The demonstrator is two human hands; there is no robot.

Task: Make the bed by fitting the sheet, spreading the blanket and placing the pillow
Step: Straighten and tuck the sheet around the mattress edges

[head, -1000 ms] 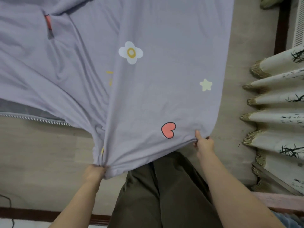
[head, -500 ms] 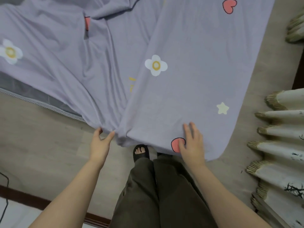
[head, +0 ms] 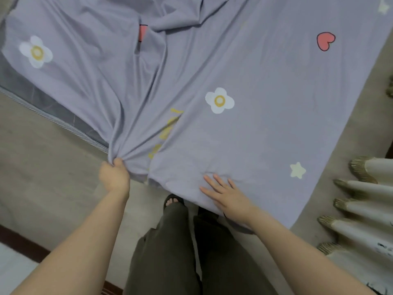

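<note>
Regripping a bunched fold of the sheet point(head: 244, 133), your left hand point(head: 114, 177) curled tight at the mattress point(head: 42, 103) edge; your right hand point(head: 229, 196) lay flat, fingers spread, pressing the draped sheet smooth.

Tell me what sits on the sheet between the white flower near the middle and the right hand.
In the head view, only plain lilac sheet lies between the white flower and the right hand; no other print or object sits there.

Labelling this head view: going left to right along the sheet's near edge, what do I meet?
Mattress edge → left hand gripping bunched sheet → right hand flat on it → star print → fringed curtain folds.
</note>
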